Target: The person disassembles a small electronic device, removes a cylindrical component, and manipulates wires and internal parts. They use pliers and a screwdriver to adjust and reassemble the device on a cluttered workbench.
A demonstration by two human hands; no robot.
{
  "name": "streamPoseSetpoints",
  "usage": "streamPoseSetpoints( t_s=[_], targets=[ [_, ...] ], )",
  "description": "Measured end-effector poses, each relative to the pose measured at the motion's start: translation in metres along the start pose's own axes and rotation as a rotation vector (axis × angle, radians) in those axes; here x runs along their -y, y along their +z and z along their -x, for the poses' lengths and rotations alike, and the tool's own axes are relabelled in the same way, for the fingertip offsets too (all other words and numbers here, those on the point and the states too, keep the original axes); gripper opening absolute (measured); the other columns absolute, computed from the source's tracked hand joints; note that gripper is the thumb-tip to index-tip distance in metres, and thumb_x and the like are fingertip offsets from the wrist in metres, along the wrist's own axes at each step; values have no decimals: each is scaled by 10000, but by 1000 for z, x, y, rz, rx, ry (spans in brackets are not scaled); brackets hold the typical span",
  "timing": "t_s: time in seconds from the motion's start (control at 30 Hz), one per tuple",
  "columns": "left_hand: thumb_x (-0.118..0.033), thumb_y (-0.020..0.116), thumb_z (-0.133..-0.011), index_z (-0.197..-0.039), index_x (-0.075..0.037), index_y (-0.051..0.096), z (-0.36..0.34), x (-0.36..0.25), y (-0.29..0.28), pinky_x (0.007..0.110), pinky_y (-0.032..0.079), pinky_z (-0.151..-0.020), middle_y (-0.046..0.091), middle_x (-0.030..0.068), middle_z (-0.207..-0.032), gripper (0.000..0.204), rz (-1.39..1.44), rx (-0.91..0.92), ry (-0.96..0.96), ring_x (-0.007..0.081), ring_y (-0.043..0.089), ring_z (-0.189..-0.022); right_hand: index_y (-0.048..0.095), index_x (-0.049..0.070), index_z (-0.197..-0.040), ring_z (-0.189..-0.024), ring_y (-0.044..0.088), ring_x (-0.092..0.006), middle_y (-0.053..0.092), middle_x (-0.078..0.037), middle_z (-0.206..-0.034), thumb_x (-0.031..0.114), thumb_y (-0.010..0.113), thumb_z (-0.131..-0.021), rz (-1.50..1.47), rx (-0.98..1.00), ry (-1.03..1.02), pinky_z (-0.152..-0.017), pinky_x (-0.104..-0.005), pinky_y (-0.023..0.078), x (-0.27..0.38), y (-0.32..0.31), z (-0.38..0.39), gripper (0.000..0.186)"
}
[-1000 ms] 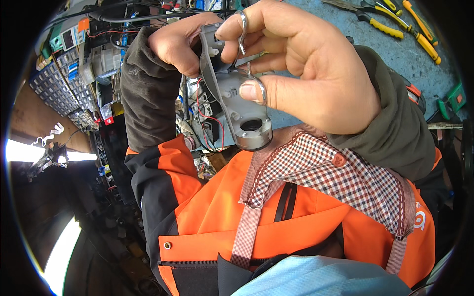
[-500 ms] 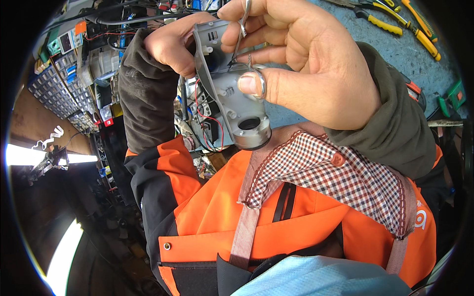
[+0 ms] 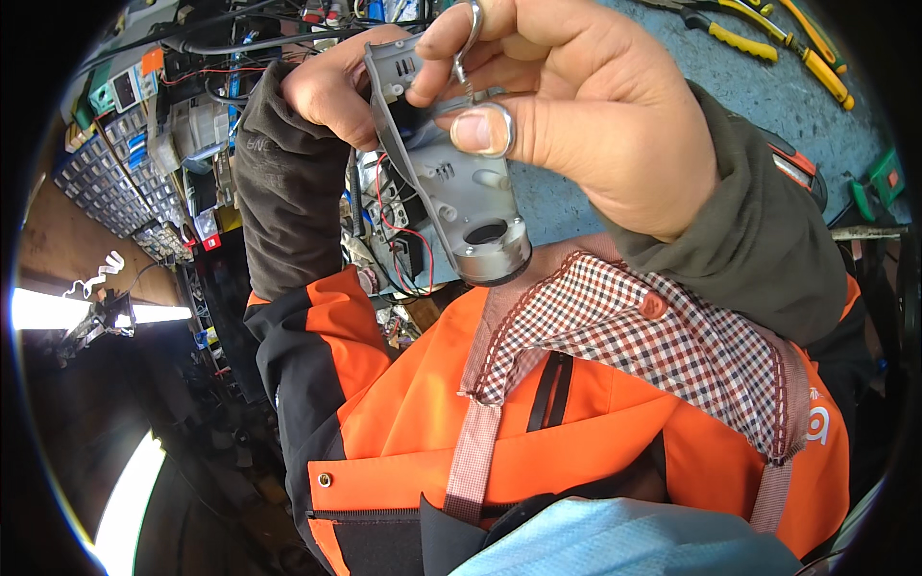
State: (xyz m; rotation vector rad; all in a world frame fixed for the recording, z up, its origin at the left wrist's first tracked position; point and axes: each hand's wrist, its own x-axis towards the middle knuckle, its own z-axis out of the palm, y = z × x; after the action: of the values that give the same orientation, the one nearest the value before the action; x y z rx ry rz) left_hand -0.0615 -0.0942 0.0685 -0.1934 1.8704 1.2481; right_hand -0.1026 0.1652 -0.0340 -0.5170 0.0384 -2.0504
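Note:
My left hand (image 3: 331,101) is closed around the far left edge of a grey plastic housing half (image 3: 451,192), hollow side up and tilted. A round hole pierces its near end, with small screw posts and slots along the inside. Over the housing my right hand (image 3: 595,125) grips a silver hemostat (image 3: 469,90), the thumb through one finger ring and the other ring at the fingers. Its tips are hidden behind my fingers, so I cannot tell whether they touch the housing.
Beneath the housing, red and black wires (image 3: 423,252) run among loose parts. Yellow-handled pliers (image 3: 740,40) and other tools lie on the blue bench top (image 3: 663,43) at the far right. A green tool (image 3: 885,182) rests near the right edge. Small-parts drawers (image 3: 115,173) stand at left.
My right hand has moved slightly left and down. The hemostat's finger rings have come closer together, and its shafts show less. The housing has tilted a little; my left hand keeps its hold.

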Motion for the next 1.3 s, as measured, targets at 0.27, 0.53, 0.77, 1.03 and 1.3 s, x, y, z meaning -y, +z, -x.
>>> streamPoseSetpoints(
  t_s=[0.27, 0.53, 0.77, 1.03, 1.3],
  targets=[
    [42, 782, -488, -1213, 47, 657, 3, 36, -16, 371, 566, -865, 735, 110, -1072, 736, 326, 16, 144, 208, 701, -964, 624, 18, -1156, -1278, 642, -200, 700, -96, -1244, -240, 543, -848, 446, 159, -363, -1120, -339, 500, -22, -16, 4, 409],
    [18, 766, -512, -1157, 12, 692, -1, 27, -1, 348, 565, -819, 736, 86, -1048, 649, -94, -120, 197, 172, 694, -933, 632, 3, -1182, -1229, 663, -188, 703, -85, -1194, -229, 549, -840, 534, 136, -346, -1060, -328, 518, -21, -18, 10, 422],
    [-67, 863, -699, -1194, 11, 713, 36, 18, 57, 356, 563, -903, 734, 105, -1149, 524, -185, -516, 406, 195, 705, -1006, 638, -2, -1181, -1165, 687, -237, 698, -125, -1184, -205, 579, -840, 789, 304, -496, -1044, -352, 523, 2, 5, 9, 401],
    [-289, 860, -691, -1182, 85, 707, 102, -101, 81, 425, 575, -921, 715, 225, -1179, 636, -804, -746, 844, 344, 723, -1079, 655, -6, -1094, -1045, 671, -319, 670, -125, -1048, -212, 656, -754, 934, 588, -844, -996, -419, 533, 33, 80, -23, 397],
    [-286, 768, -767, -1187, 85, 714, 131, -140, 133, 393, 565, -929, 722, 216, -1170, 563, -1448, -997, 858, 318, 693, -1093, 642, 25, -1166, -1222, 681, -393, 656, -206, -1209, -173, 728, -840, 1062, 707, -1191, -969, -423, 597, 19, 103, -16, 391]
  ],
)
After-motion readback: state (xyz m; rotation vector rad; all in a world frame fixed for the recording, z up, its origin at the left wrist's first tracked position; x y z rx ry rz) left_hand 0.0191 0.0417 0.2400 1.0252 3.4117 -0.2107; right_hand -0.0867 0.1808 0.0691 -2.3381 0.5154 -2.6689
